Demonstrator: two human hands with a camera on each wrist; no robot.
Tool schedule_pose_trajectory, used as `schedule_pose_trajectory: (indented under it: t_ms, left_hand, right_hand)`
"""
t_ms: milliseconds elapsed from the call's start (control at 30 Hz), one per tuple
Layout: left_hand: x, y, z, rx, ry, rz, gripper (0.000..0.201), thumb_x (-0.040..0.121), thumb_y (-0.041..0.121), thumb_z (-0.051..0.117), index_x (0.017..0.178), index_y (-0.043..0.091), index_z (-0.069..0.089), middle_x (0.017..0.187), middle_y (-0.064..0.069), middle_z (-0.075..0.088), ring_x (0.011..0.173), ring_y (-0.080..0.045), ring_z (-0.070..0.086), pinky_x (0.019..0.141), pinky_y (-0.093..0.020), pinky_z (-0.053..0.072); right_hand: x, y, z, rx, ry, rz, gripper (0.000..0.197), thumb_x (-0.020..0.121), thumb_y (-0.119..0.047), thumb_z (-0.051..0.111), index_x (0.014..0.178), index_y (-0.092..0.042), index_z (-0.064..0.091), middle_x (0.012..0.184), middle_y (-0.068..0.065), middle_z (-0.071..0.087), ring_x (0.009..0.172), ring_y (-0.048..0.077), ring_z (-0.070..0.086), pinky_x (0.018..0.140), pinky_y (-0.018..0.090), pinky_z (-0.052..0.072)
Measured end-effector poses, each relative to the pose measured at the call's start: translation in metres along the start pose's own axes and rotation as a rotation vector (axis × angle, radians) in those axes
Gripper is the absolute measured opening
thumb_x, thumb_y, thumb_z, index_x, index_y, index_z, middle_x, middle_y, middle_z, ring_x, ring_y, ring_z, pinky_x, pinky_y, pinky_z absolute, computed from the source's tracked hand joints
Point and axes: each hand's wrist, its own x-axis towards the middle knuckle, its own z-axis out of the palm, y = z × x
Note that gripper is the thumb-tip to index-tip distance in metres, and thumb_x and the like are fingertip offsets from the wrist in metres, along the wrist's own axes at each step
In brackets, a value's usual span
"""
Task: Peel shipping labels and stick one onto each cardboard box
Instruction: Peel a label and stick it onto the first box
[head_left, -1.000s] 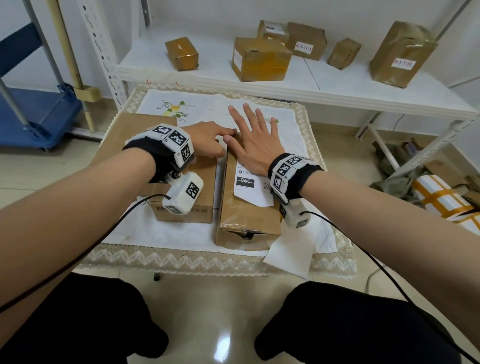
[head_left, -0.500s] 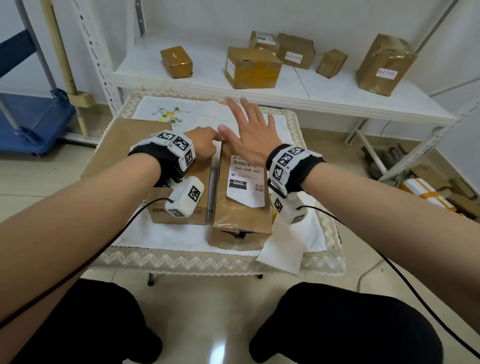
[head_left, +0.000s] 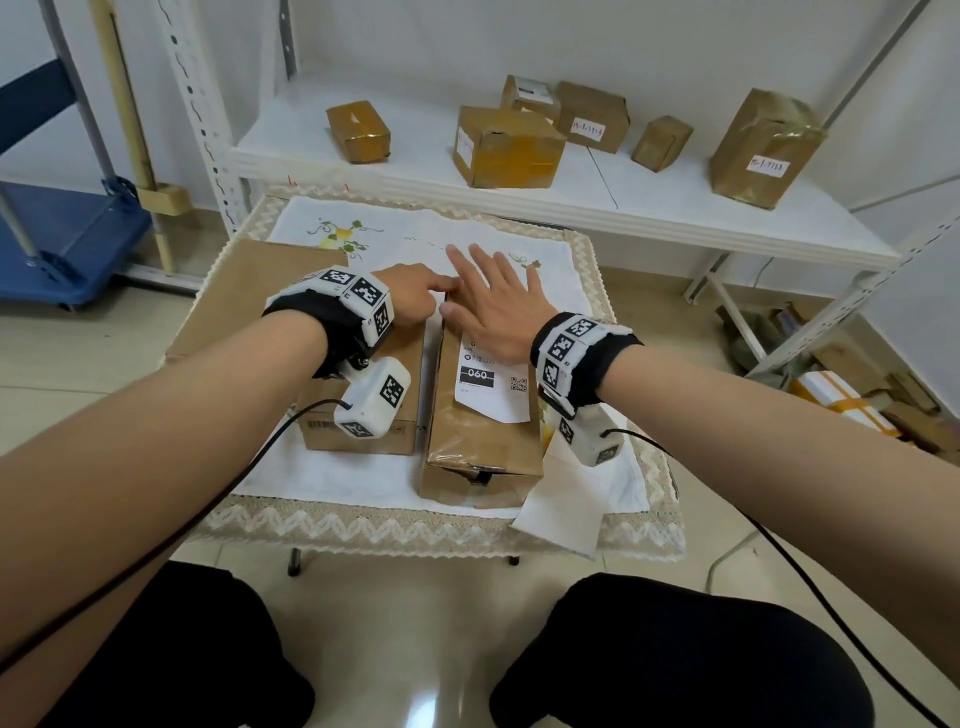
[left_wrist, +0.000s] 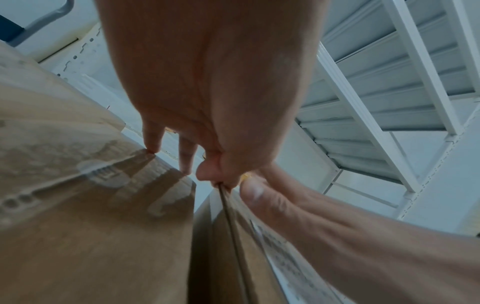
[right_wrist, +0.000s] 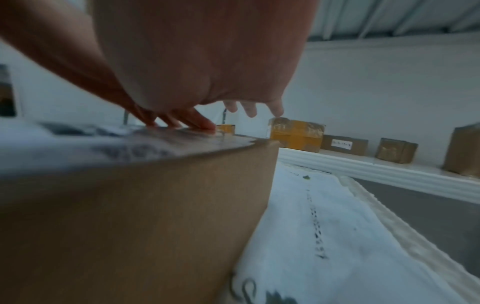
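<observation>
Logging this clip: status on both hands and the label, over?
Right hand flat, pressing shipping label onto right box. Left hand fingers on that box's far left edge. Left box unlabelled on top. Nothing obstructing.

Both bare forearms reached forward, side by side, each wrist banded in black with white marker blocks. The right hand (head_left: 496, 304) lay palm-down, fingers (right_wrist: 200, 122) straight and spread — thumb angled inward. The left hand (head_left: 413, 296) sat just beside it, index finger extended toward the right thumb, two fingertips (left_wrist: 152, 149) pointing down.
</observation>
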Motion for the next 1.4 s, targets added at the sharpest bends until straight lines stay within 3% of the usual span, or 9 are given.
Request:
schedule_pose_trajectory:
  t_ms: [167, 267, 300, 433, 533, 767, 933, 1100, 1400]
  left_hand:
    - [-0.002, 0.001, -0.002, 0.016, -0.002, 0.017, 0.064, 0.095, -0.002, 0.036, 0.152, 0.029, 0.034, 0.157, -0.006, 0.033, 0.132, -0.031, 0.044, 0.085, -0.028, 0.044]
    - [-0.001, 0.002, -0.002, 0.031, -0.005, 0.009, 0.062, 0.097, -0.001, 0.034, 0.152, 0.028, 0.033, 0.157, -0.005, 0.033, 0.127, -0.031, 0.047, 0.053, -0.019, 0.036]
    - [0.001, 0.001, -0.002, 0.030, 0.003, 0.011, 0.062, 0.097, 0.000, 0.034, 0.152, 0.029, 0.033, 0.157, -0.005, 0.032, 0.128, -0.031, 0.046, 0.052, -0.021, 0.035]
    - [0.005, -0.002, 0.003, 0.005, 0.001, 0.033, 0.058, 0.099, 0.005, 0.037, 0.152, 0.027, 0.032, 0.158, -0.006, 0.032, 0.138, -0.030, 0.038, 0.100, -0.031, 0.037]
    - [0.006, -0.004, 0.006, -0.030, 0.000, 0.032, 0.058, 0.099, 0.006, 0.038, 0.153, 0.025, 0.030, 0.160, -0.005, 0.028, 0.144, -0.028, 0.029, 0.113, -0.032, 0.026]
    - [0.007, -0.004, 0.008, -0.078, 0.002, 0.020, 0.056, 0.101, 0.011, 0.036, 0.155, 0.022, 0.024, 0.162, -0.004, 0.021, 0.149, -0.024, 0.020, 0.118, -0.031, 0.015]
    - [0.000, -0.001, 0.008, -0.111, -0.002, 0.096, 0.070, 0.092, -0.003, 0.039, 0.154, 0.027, 0.028, 0.164, 0.003, 0.016, 0.149, -0.021, 0.018, 0.117, -0.031, 0.019]
    - [-0.011, 0.010, 0.009, -0.147, 0.025, 0.138, 0.066, 0.093, -0.001, 0.043, 0.153, 0.022, 0.031, 0.157, -0.004, 0.034, 0.140, -0.026, 0.035, 0.110, -0.031, 0.030]
    - [-0.012, 0.009, 0.013, -0.202, -0.001, 0.116, 0.068, 0.090, -0.001, 0.040, 0.152, 0.026, 0.031, 0.156, -0.001, 0.036, 0.141, -0.026, 0.034, 0.114, -0.035, 0.030]
  right_hand:
    - [-0.013, 0.005, 0.016, -0.040, -0.012, -0.031, 0.075, 0.097, -0.067, 0.019, 0.158, -0.032, -0.007, 0.168, 0.003, -0.002, 0.153, 0.032, 0.002, 0.120, 0.059, 0.002]
    - [-0.011, 0.005, 0.019, -0.035, 0.016, -0.033, 0.073, 0.098, -0.066, 0.016, 0.158, -0.033, -0.008, 0.168, 0.002, -0.002, 0.154, 0.032, 0.002, 0.120, 0.060, 0.003]
    - [-0.008, 0.006, 0.019, -0.038, 0.022, -0.032, 0.073, 0.098, -0.066, 0.016, 0.158, -0.033, -0.008, 0.168, 0.002, -0.003, 0.154, 0.032, 0.001, 0.120, 0.060, 0.002]
    - [0.001, 0.009, 0.020, -0.025, 0.042, -0.001, 0.072, 0.098, -0.066, 0.014, 0.158, -0.033, -0.009, 0.168, 0.001, -0.004, 0.154, 0.031, -0.001, 0.121, 0.058, 0.000]
    - [0.003, 0.010, 0.021, -0.011, 0.066, 0.015, 0.071, 0.099, -0.064, 0.014, 0.158, -0.031, -0.008, 0.168, 0.003, -0.002, 0.154, 0.032, 0.000, 0.121, 0.059, 0.002]
    - [-0.008, 0.001, 0.019, 0.051, 0.108, 0.078, 0.074, 0.100, -0.062, 0.020, 0.159, -0.025, -0.004, 0.168, 0.005, -0.002, 0.153, 0.035, -0.004, 0.120, 0.059, -0.002]
    - [-0.030, -0.003, 0.025, 0.071, 0.109, 0.065, 0.077, 0.099, -0.063, 0.020, 0.159, -0.022, -0.004, 0.168, 0.004, -0.003, 0.153, 0.032, -0.005, 0.121, 0.057, -0.002]
    - [-0.035, -0.002, 0.032, 0.122, 0.131, 0.084, 0.079, 0.097, -0.067, 0.019, 0.159, -0.023, -0.005, 0.168, 0.003, -0.004, 0.154, 0.030, -0.006, 0.122, 0.055, -0.005]
    - [-0.050, -0.003, 0.035, 0.162, 0.163, 0.072, 0.074, 0.098, -0.065, 0.020, 0.159, -0.029, -0.001, 0.168, 0.004, -0.003, 0.154, 0.030, -0.005, 0.122, 0.054, -0.004]
